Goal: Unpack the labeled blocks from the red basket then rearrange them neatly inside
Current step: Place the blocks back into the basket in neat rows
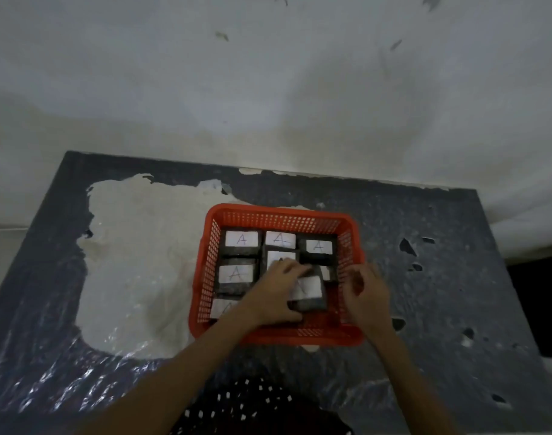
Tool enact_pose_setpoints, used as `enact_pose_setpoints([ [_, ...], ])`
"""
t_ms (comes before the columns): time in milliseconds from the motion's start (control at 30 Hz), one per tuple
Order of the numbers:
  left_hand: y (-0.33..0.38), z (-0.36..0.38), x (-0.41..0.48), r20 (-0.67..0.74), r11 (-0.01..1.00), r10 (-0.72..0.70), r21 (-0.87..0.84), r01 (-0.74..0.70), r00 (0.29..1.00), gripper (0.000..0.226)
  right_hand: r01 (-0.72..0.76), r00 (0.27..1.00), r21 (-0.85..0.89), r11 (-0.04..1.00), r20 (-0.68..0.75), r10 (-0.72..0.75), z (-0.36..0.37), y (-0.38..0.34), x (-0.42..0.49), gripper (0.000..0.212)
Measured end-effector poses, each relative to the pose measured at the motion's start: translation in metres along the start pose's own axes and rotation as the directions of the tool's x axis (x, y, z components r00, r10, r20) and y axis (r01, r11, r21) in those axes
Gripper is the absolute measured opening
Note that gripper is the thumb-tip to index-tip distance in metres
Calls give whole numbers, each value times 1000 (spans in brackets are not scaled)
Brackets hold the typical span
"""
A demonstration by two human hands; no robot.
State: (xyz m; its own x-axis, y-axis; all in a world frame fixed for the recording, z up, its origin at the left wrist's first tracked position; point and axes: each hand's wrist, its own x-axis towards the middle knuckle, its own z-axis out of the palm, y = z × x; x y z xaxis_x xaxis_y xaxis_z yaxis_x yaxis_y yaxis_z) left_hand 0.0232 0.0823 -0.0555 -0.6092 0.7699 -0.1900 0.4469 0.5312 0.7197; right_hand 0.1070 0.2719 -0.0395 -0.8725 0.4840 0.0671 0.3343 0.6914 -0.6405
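— We see a dim dark surface (425, 233), its covering peeled pale, carrying the red basket (278, 215). What's hidden?

— Our left hand (276, 293) covers two labels; its grip is clamped on a tilted block (309, 293) inside the basket. Our right hand (367, 293) hovers curled beside it, its grip unclear.

A dark speckled table (425, 277) with a worn pale patch (136, 262) at nine o'clock carries the red basket (278, 215) at its centre.
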Motion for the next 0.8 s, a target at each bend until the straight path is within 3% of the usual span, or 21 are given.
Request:
enact_pose_setpoints([
  [167,7,51,30,132,944,132,285,-165,982,85,117,993,-86,989,4,-117,-27,8,-4,18],
  [300,3,71,39,169,896,128,402,-187,977,81,63,998,-129,990,2,-64,-31,17,-10,16],
  [600,4,84,44,169,885,118,429,-181,978,66,38,998,-130,991,64,-30,-16,20,-12,13],
  [733,-8,72,32,120,803,315,495,-332,941,52,99,991,-202,974,112,-78,-10,20,-13,14],
  [800,-13,65,23,37,771,357,552,-317,933,56,207,972,-250,946,166,-168,-4,18,-14,15],
])
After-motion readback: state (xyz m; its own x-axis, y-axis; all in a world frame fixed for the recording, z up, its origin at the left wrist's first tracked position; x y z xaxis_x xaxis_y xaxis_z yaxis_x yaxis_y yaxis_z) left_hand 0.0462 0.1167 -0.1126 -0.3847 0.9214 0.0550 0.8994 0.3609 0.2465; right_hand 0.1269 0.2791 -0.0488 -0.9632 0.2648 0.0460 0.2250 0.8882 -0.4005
